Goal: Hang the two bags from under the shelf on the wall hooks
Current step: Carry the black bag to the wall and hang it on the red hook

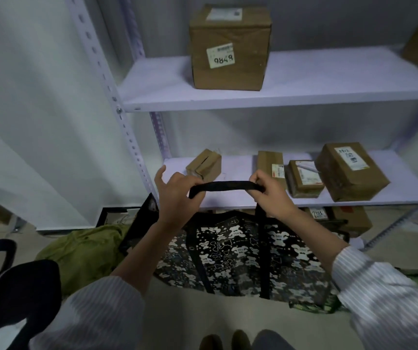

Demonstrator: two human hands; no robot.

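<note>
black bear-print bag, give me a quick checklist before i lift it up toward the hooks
1. Left hand on the strap: ok, fingers curl over its left end.
2. Right hand on the strap: ok, shut around its right end.
3. Both handles gathered: cannot tell, only one strap shows between the hands.
4. Black bear-print bag free of the shelf: ok, it hangs in front of the lower board.
5. Wall hooks in sight: not ok, none show in this view.
6. Second bag located: cannot tell; a green bundle lies on the floor at left, and patterned green fabric peeks out at lower right.
</note>
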